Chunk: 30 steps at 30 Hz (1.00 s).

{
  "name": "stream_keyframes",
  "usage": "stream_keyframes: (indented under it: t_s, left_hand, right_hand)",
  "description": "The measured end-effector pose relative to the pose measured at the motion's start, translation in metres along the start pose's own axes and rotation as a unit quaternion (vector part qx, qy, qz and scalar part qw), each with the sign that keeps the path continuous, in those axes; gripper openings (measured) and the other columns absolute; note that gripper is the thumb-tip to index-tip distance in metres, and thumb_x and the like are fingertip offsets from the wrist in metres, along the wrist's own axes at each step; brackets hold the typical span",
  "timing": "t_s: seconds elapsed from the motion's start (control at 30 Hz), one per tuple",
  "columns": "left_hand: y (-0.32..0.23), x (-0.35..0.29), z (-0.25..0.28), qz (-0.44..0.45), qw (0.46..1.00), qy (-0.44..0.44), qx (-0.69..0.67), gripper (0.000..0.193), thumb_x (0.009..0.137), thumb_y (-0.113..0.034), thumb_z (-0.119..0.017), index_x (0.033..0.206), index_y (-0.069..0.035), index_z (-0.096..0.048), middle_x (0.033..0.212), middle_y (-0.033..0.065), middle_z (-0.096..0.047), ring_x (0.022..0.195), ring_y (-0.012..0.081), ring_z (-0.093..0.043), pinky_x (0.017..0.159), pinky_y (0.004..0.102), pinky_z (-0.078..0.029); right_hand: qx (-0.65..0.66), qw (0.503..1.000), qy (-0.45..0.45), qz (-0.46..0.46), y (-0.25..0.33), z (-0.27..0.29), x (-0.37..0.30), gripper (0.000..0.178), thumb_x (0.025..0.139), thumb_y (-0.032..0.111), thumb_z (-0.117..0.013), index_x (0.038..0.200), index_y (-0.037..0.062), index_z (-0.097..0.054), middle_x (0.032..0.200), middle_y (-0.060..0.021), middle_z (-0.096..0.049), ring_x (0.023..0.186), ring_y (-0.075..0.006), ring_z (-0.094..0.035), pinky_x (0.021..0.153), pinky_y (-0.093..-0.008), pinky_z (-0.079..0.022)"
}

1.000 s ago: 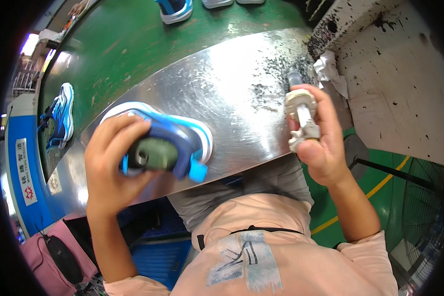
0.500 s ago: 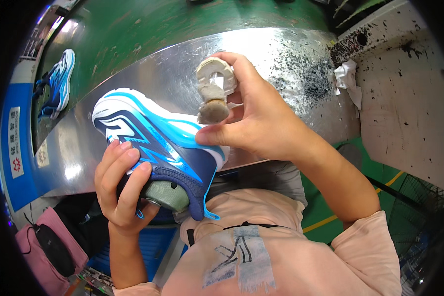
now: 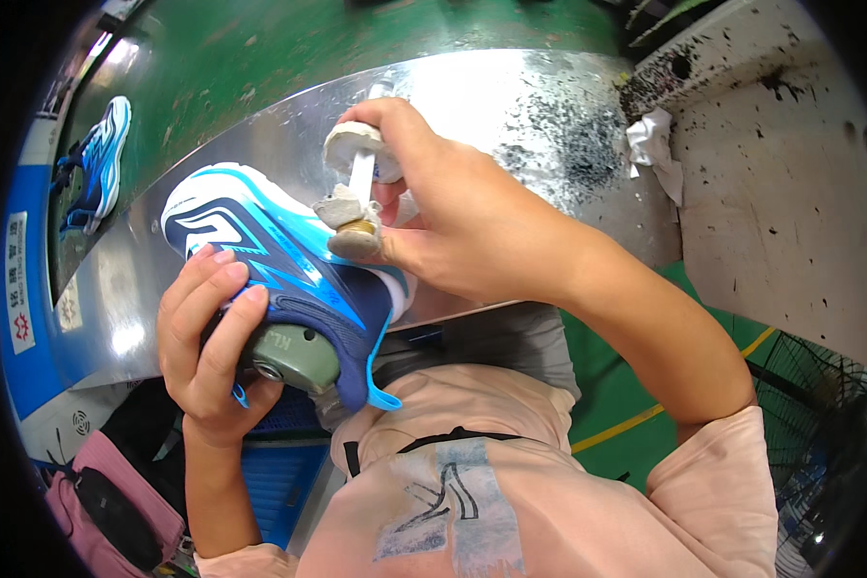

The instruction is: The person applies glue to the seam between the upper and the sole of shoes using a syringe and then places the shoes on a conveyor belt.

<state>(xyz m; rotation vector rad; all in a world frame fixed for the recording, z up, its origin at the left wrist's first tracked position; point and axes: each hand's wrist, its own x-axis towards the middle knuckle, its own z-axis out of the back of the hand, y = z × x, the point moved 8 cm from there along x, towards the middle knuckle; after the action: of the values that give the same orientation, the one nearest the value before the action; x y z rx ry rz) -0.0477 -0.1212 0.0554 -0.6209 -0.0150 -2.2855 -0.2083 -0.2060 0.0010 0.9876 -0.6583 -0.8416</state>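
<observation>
My left hand (image 3: pixel 200 352) grips a blue and white sneaker (image 3: pixel 277 252) at its upper, fingers wrapped over the side. A green shoe last (image 3: pixel 303 358) fills the sneaker's collar. The sole faces up and away, the heel with its bright blue pull loop toward me. In my right hand (image 3: pixel 467 212) is a worn spool-shaped tool (image 3: pixel 360 181): a white stem between a thick off-white round pad and a smaller, brass-coloured round end. That smaller end is over the sneaker's sole edge near the heel; whether it touches, I cannot tell. My right fingertips are partly hidden behind the tool.
Beneath the sneaker is a shiny metal work surface (image 3: pixel 433 106), speckled black at right, bordering a green surface (image 3: pixel 289 58). A second blue sneaker (image 3: pixel 98 169) lies far left. Crumpled white paper (image 3: pixel 653 154) rests against a stained pale panel (image 3: pixel 771 183). A fan (image 3: pixel 809 414) stands lower right.
My right hand has moved left with the spool-shaped tool, which is now turned and over the sneaker's side. The whole scene, sneaker and left hand included, has shifted slightly left in view.
</observation>
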Motion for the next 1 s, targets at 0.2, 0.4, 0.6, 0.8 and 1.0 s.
stream_keyframes:
  t_s: [0.2, 0.4, 0.6, 0.8, 1.0]
  left_hand:
    - [-0.001, 0.004, 0.008, 0.042, 0.999, -0.021, -0.006, 0.051, 0.060, -0.013, -0.065, 0.110, 0.000, -0.061, 0.114, 0.0186, -0.059, 0.107, 0.0393, -0.057, 0.097, 0.0511, -0.044]
    - [-0.002, 0.006, 0.003, 0.031, 0.999, -0.027, -0.008, 0.053, 0.059, -0.013, -0.069, 0.110, -0.001, -0.061, 0.113, 0.0173, -0.059, 0.106, 0.0378, -0.057, 0.096, 0.0507, -0.045]
    - [0.001, 0.020, 0.006, 0.031, 0.999, -0.029, -0.024, 0.050, 0.058, -0.009, -0.071, 0.107, -0.002, -0.063, 0.111, 0.0155, -0.060, 0.102, 0.0363, -0.059, 0.093, 0.0493, -0.047]
    - [0.006, 0.011, 0.002, 0.031, 0.999, -0.026, -0.023, 0.044, 0.066, -0.019, -0.068, 0.107, -0.003, -0.063, 0.110, 0.0156, -0.060, 0.103, 0.0368, -0.059, 0.093, 0.0503, -0.047]
    - [-0.001, -0.001, 0.008, 0.033, 0.999, -0.026, -0.009, 0.039, 0.079, -0.028, -0.063, 0.109, -0.004, -0.062, 0.113, 0.0159, -0.059, 0.105, 0.0373, -0.058, 0.095, 0.0512, -0.046]
  right_hand:
    - [0.047, 0.993, -0.095, -0.051, -0.012, 0.031, -0.033, 0.085, 0.069, 0.022, -0.084, 0.134, 0.0093, -0.031, 0.108, -0.0102, -0.055, 0.087, -0.0170, -0.058, 0.068, -0.0286, -0.052]
    - [0.215, 0.965, -0.144, -0.052, -0.040, 0.055, -0.102, 0.101, 0.061, 0.036, -0.090, 0.134, 0.0021, -0.029, 0.105, -0.0072, -0.052, 0.083, -0.0120, -0.049, 0.070, -0.0253, -0.045]
    - [0.073, 0.982, -0.100, -0.139, -0.027, 0.051, -0.120, 0.088, 0.063, 0.039, -0.084, 0.130, 0.0056, -0.037, 0.085, -0.0021, -0.051, 0.066, -0.0083, -0.043, 0.060, -0.0232, -0.038]
    - [0.345, 0.920, -0.101, -0.158, -0.016, 0.041, -0.125, 0.104, 0.059, 0.061, -0.079, 0.133, 0.0042, -0.033, 0.090, -0.0033, -0.051, 0.072, -0.0076, -0.046, 0.058, -0.0195, -0.037]
    - [0.738, 0.675, 0.006, -0.001, 0.015, 0.017, -0.107, 0.126, 0.054, 0.092, -0.051, 0.131, -0.0054, -0.027, 0.084, -0.0062, -0.048, 0.072, -0.0090, -0.042, 0.054, -0.0170, -0.034]
